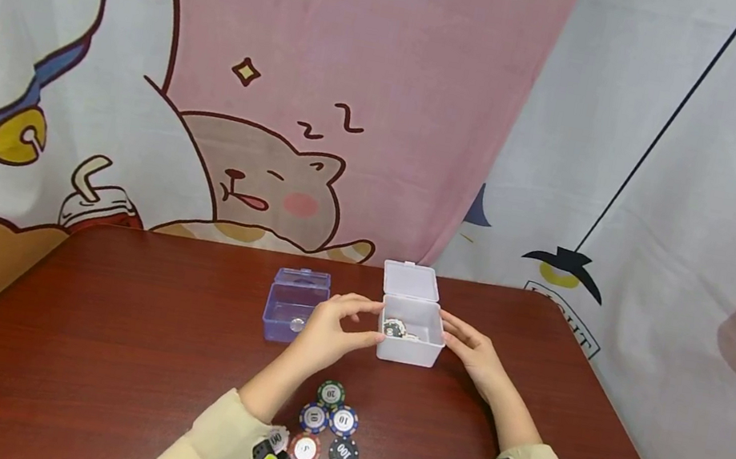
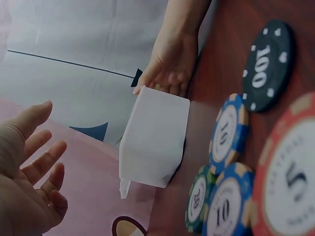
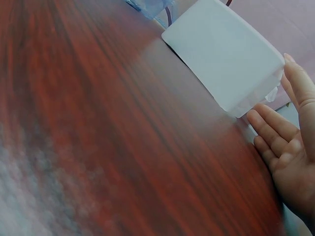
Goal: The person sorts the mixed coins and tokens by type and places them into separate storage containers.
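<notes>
A white plastic box stands on the table with its lid raised at the back. Inside it lie a black poker chip and some pale ones. My left hand is by the box's left side, fingertips and thumb extended toward the wall; in the left wrist view its fingers are loosely bent with nothing between them. At the box's right side is my right hand, its fingers fairly straight. Thumb and fingertips meet the box's edge there, or nearly so.
Left of the white box stands a translucent blue box, lid up, a small clear round piece inside. Several poker chips, among them a green one, a red one and a black one, lie nearer on the brown table.
</notes>
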### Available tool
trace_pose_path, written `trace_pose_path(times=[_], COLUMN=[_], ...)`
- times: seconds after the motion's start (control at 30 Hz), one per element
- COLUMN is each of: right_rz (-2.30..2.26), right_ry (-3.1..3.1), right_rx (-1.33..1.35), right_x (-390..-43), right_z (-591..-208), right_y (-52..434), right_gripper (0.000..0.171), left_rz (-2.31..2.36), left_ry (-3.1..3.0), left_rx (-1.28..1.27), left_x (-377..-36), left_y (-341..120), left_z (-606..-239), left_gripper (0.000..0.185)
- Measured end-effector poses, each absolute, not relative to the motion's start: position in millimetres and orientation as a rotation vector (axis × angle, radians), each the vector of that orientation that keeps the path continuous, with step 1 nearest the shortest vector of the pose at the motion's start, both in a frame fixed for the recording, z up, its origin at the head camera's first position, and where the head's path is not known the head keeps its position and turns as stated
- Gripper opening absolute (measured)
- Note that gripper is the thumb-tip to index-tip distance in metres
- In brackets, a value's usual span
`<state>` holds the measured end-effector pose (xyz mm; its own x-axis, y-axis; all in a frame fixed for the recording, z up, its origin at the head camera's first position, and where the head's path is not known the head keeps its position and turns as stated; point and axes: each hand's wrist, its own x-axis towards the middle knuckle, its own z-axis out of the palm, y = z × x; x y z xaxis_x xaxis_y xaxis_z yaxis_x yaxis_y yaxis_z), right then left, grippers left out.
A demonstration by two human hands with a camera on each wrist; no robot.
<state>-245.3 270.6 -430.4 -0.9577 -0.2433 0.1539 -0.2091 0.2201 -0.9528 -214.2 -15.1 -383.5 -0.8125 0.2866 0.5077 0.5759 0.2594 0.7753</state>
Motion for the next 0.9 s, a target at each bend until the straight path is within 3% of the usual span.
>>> trace_pose_path(times=[0.9], right_rz=[-1.891], right_ry=[2.441], right_rx=[-0.429], right_x=[-245.7], right_z=[-431.4], right_y=[270.4], right_gripper=[0.047], left_rz=[-1.45], left_ry=[-2.508], left_rx=[-1.093], left_x=[-187.3], left_y=[-49.2], left_z=[-403.5], left_gripper=[0.048])
